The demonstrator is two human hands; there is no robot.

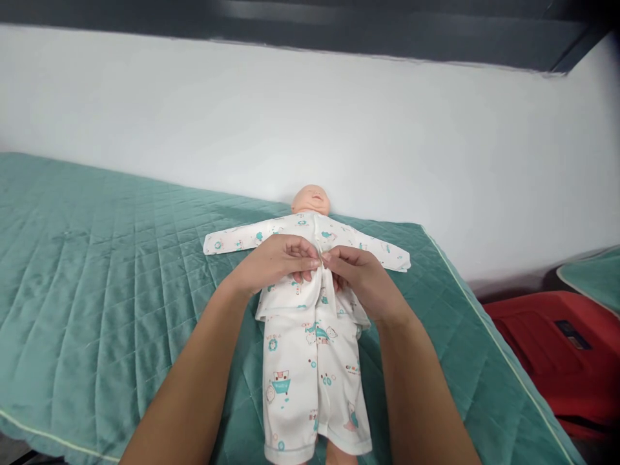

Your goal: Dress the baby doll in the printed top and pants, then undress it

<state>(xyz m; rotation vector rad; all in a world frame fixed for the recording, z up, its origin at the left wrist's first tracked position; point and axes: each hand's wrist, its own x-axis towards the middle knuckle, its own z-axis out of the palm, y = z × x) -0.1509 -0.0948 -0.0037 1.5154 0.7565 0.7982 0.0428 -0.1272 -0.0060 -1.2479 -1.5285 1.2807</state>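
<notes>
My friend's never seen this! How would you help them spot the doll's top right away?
On the big green quilted cover, look near the pale wall for the doll's head. Just below it, the top is the white printed garment whose front the left hand and right hand pinch. Unlike the matching trousers below it, the top has two long sleeves spread out sideways.

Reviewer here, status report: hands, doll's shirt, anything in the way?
Left hand and right hand pinching the shirt's front edges. Doll face up on green quilt, sleeves spread. No obstruction seen at the fingertips.
</notes>
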